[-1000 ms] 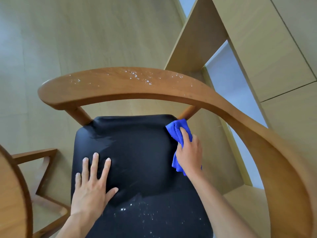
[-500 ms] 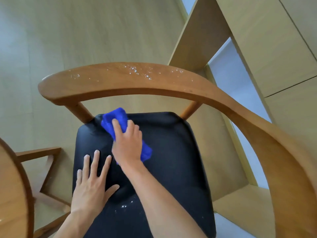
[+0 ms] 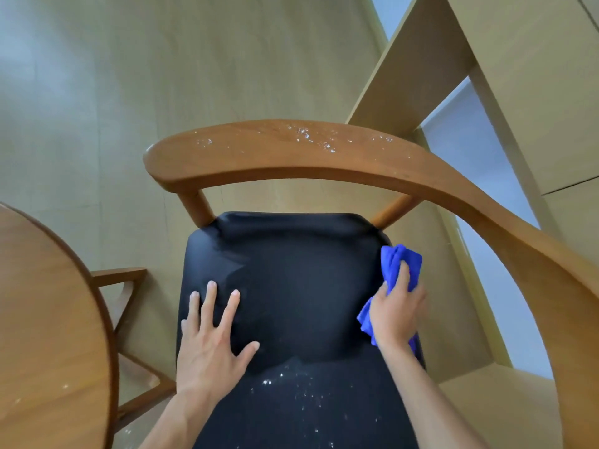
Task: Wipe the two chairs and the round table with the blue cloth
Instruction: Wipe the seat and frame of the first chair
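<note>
You are looking down at one chair with a curved wooden back rail and a black padded seat. No brand, label or writing is showing on anything here. Only one chair is fully showing; at the left, a wooden frame is standing just beside the round table, and you cannot tell if it belongs to the second chair.

Your right hand is grasping the blue cloth, fingers curled over it, and is pressing it on the right edge of the seat. The cloth is one bunched piece, bright blue and soft-looking, sticking out above and below your hand.

Your left hand is lying flat on the left part of the seat, fingers straight and spread, holding nothing.

White crumbs are lying on the near part of the seat, between your two arms. More white specks are sitting on top of the back rail. The far part of the seat is looking clean and dark.
</note>
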Available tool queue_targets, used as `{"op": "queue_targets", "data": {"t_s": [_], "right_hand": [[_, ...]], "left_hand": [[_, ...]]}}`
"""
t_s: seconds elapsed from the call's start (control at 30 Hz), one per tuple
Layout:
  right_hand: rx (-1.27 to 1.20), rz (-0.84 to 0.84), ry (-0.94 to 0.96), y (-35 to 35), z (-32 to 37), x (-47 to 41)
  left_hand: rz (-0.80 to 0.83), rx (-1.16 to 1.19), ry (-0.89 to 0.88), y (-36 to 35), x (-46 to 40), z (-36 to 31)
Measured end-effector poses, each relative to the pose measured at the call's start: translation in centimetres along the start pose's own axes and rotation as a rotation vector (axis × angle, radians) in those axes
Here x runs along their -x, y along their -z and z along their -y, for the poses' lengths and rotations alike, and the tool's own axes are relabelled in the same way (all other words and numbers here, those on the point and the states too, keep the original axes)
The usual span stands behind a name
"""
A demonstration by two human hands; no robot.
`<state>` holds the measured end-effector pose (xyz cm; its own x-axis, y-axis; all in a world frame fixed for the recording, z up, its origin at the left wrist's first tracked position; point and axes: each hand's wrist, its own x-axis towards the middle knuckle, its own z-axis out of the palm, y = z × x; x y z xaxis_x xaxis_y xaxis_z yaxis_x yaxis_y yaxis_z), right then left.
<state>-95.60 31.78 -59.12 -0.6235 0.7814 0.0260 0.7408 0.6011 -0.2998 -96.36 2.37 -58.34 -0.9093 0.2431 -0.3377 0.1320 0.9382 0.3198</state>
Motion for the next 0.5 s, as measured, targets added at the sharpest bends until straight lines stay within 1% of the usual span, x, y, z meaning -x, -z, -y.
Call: {"op": "queue_targets", "data": {"t_s": [0.07, 0.13, 0.2, 0.23, 0.3, 0.37, 0.4, 0.43, 0.5], "right_hand": [[-0.018, -0.047, 0.173, -1.7, 5.8, 2.9], [-0.054, 0.024, 0.389, -2.8, 12.0, 7.1], [-0.086, 0.151, 0.595, -3.2, 15.7, 10.4], [-0.102, 0.212, 0.689, -3.3, 16.1, 10.4], [-0.111, 0.287, 0.936, -3.1, 14.3, 8.3], [-0.057, 0.294, 1.206, -2.9, 10.6, 5.0], [-0.033, 0.274, 1.249, -2.7, 8.5, 3.4], [-0.018, 0.236, 1.199, -2.4, 6.5, 2.1], [0.022, 0.122, 0.942, -1.4, 3.1, -0.1]], "left_hand": [[0.007, -0.008, 0.003, -0.1, 0.1, -0.1], [0.002, 0.033, 0.011, 0.1, 0.2, -0.1], [-0.027, 0.145, 0.04, 0.5, 0.5, 0.0], [-0.027, 0.2, 0.058, 0.7, 0.7, 0.1], [-0.031, 0.243, 0.055, 1.3, 1.1, 0.4], [-0.015, 0.241, 0.036, 2.0, 1.3, 0.5], [0.011, 0.235, 0.039, 2.3, 1.3, 0.4], [0.034, 0.226, 0.047, 2.7, 1.2, 0.3], [0.076, 0.185, 0.053, 3.4, 1.1, 0.2]]}}
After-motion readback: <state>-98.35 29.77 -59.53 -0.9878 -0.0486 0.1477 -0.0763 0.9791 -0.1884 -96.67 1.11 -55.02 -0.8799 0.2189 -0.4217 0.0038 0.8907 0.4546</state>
